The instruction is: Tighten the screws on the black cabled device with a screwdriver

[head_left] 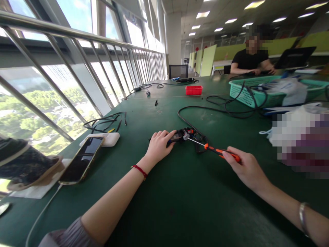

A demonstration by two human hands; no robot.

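Our left hand point(160, 145) clasping an opened black device point(177, 136) on the green tabletop point(154, 206), our right hand point(245, 166) gripping an orange-and-black screwdriver point(218, 151), its tip at the device

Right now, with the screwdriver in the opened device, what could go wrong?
1. The screwdriver in the right hand points into the exposed internals of the opened black device; a slip might damage them.
2. The left hand has its fingers close to the metal tip, so a skid could jab them.
3. A black cable loops from beside the device across the table; a snag could shift the work.
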